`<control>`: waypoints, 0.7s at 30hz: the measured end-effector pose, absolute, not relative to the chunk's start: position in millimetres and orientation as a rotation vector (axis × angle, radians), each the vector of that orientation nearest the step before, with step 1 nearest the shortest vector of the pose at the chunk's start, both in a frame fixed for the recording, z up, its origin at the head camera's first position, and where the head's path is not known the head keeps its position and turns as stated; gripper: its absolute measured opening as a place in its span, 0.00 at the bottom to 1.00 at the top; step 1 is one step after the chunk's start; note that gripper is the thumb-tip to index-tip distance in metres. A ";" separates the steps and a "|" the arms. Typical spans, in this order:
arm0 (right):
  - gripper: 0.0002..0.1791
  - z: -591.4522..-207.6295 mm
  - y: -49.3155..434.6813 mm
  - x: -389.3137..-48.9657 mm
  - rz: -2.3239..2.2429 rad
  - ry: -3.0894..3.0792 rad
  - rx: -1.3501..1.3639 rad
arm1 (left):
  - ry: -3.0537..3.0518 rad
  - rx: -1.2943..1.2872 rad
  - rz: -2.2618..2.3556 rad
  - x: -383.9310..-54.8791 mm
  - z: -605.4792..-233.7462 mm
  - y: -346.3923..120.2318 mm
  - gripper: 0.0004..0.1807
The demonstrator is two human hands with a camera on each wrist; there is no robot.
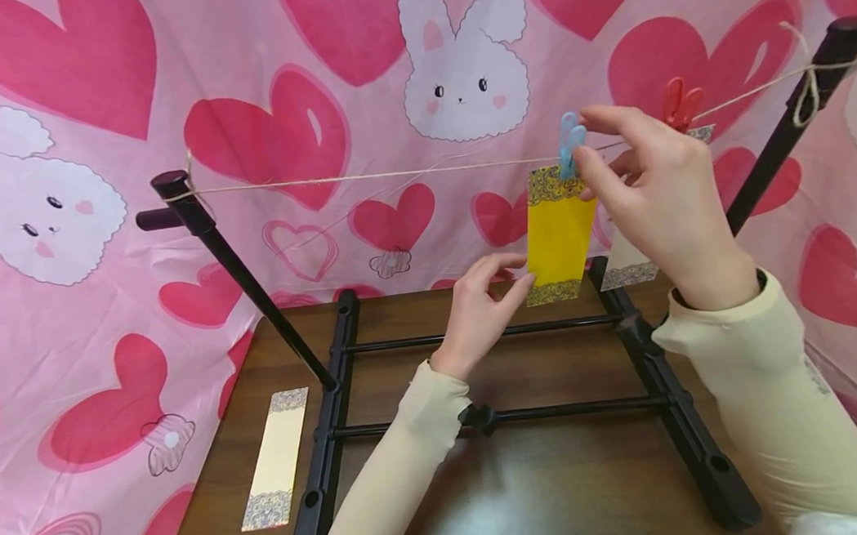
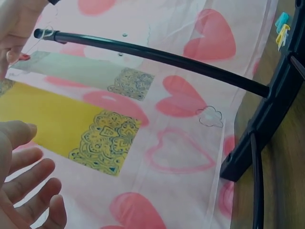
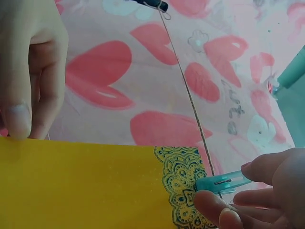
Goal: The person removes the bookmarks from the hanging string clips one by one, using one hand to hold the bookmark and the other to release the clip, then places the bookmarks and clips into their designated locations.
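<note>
A yellow card [image 1: 560, 243] with patterned ends hangs from a string [image 1: 364, 176], held by a light-blue clothespin [image 1: 567, 151]. My right hand [image 1: 671, 203] pinches this clothespin between thumb and fingers; in the right wrist view the clothespin [image 3: 214, 182] grips the card's patterned end beside the string. Low at the card's left edge is my left hand [image 1: 475, 314], fingers relaxed and a fingertip right at the edge. Partly hidden behind my right hand, a pale card [image 1: 630, 263] hangs near a red clothespin [image 1: 677, 109].
A black frame stands on the wooden table [image 1: 530, 490], the string tied between its left post [image 1: 244, 270] and right post [image 1: 774, 140]. A cream card [image 1: 276, 457] lies left of the frame. Small teal [image 2: 282, 21] and yellow [image 2: 283, 36] clothespins lie on the table. Pink heart-patterned cloth [image 1: 390, 122] hangs behind.
</note>
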State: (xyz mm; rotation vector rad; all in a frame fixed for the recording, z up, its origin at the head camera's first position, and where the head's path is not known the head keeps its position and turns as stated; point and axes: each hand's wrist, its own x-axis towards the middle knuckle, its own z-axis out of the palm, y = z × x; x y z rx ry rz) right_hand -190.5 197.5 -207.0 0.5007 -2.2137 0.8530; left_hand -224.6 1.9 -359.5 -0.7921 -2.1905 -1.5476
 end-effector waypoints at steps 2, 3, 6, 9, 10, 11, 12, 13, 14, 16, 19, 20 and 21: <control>0.25 -206.4 196.4 -192.4 0.875 -2.217 0.514 | -2.200 -0.780 -1.553 -224.4 -357.9 4.0 0.16; 0.25 -206.2 195.8 -193.4 0.882 -2.222 0.518 | -2.203 -0.778 -1.560 -224.4 -357.2 5.0 0.15; 0.26 -205.4 194.2 -195.0 0.877 -2.243 0.526 | -2.210 -0.776 -1.586 -224.3 -355.3 8.0 0.15; 0.27 -205.1 192.6 -195.9 0.878 -2.261 0.527 | -2.213 -0.772 -1.606 -223.6 -353.8 10.8 0.16; 0.27 -204.9 192.1 -196.1 0.882 -2.264 0.527 | -2.213 -0.769 -1.611 -223.5 -353.2 11.4 0.16; 0.27 -204.9 191.6 -196.2 0.889 -2.266 0.526 | -2.211 -0.768 -1.616 -223.4 -352.8 12.0 0.16; 0.27 -204.7 191.2 -196.4 0.895 -2.265 0.527 | -2.208 -0.768 -1.614 -223.5 -352.7 12.5 0.16; 0.26 -204.7 191.0 -196.5 0.900 -2.264 0.527 | -2.205 -0.770 -1.612 -223.6 -352.4 12.9 0.16; 0.26 -204.7 190.8 -196.5 0.906 -2.266 0.525 | -2.201 -0.773 -1.612 -224.0 -352.2 13.3 0.16; 0.26 -204.4 190.7 -196.7 0.921 -2.265 0.527 | -2.197 -0.783 -1.609 -224.5 -351.9 13.8 0.16; 0.26 -203.8 190.8 -197.2 0.941 -2.264 0.530 | -2.193 -0.801 -1.609 -225.1 -350.9 14.6 0.16; 0.26 -203.5 190.9 -197.4 0.947 -2.264 0.530 | -2.192 -0.806 -1.611 -225.2 -350.6 14.9 0.15; 0.25 -203.2 191.0 -197.6 0.953 -2.263 0.532 | -2.190 -0.813 -1.612 -225.1 -350.2 15.0 0.15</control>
